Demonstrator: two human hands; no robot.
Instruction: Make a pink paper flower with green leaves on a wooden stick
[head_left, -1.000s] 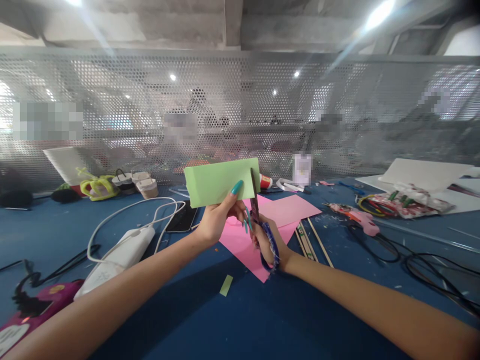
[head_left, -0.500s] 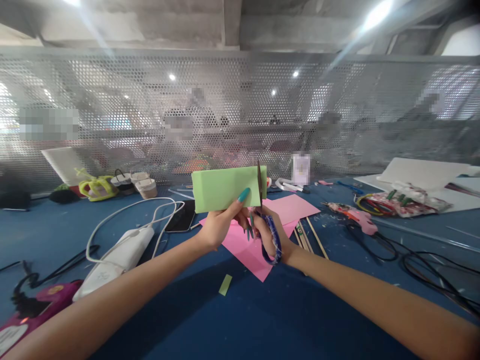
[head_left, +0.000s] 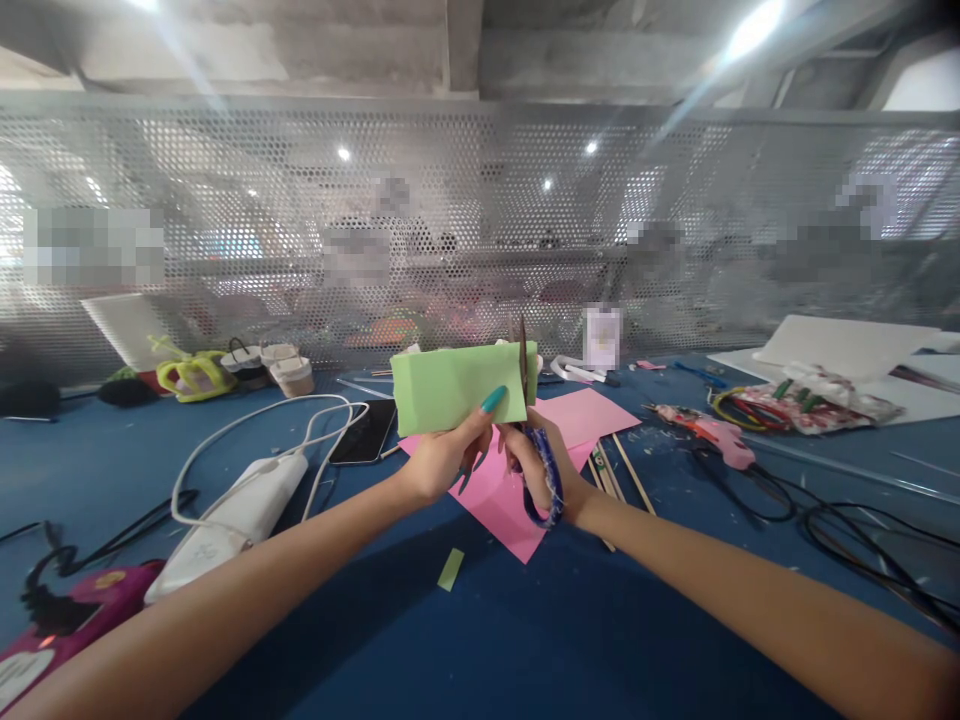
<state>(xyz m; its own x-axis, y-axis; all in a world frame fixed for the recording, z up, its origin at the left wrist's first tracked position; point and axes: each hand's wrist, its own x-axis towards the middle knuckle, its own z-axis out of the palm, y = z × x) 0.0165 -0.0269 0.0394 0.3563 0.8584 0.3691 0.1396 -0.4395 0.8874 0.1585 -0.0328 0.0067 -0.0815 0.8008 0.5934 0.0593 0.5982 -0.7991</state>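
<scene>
Gripping a creased light-green paper sheet (head_left: 454, 388) by its lower edge, the left hand (head_left: 448, 455) holds it raised; just beside, the right hand (head_left: 536, 465) is closed round the blue-wrapped handles of metal scissors (head_left: 524, 365), one blade across the sheet's right end. Both partly hide smooth pink paper sheets (head_left: 506, 515) on the dark-blue tabletop (head_left: 480, 660), between a long white power strip (head_left: 240, 510) and a pink glue gun (head_left: 724, 443).

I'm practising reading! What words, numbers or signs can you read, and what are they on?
No text can be read.
White label on the purple device: too blurred.
White power strip: faint marks, too blurred.
Green-marked stick: too small.
Pale rectangle at the back: pixelated.
</scene>
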